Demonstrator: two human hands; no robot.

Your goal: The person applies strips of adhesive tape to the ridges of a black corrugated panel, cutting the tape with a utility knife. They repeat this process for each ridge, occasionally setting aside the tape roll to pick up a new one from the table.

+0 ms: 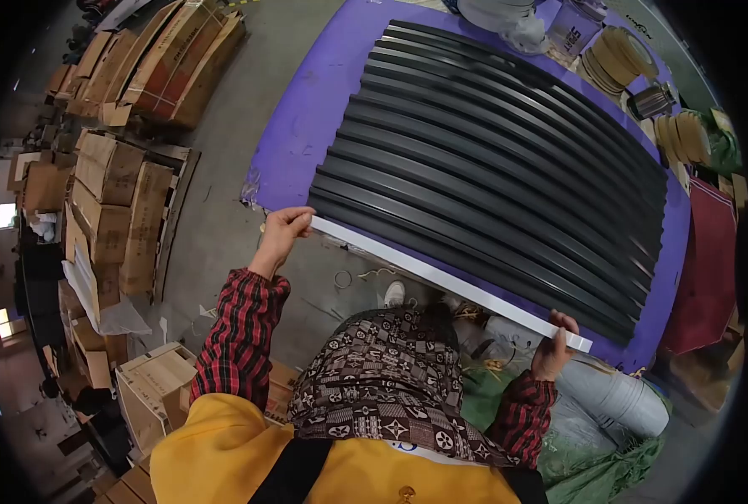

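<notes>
A long white strip [441, 275] runs along the near edge of the purple-covered table [294, 126]. My left hand [285, 231] pinches its left end between thumb and fingers. Near the other end, my right hand [554, 349] has its fingers wrapped round the strip. Just beyond the strip, black ribbed bars [492, 160] lie side by side across the tabletop, close together. The strip's underside is hidden from me.
Cardboard boxes [109, 202] stand stacked on the left. Rolls of tan tape [618, 59] and a clear plastic jar [576, 29] sit at the table's far right. A dark red cloth [702, 260] hangs beyond the right edge. Grey wrapped rolls [609, 399] lie below the table.
</notes>
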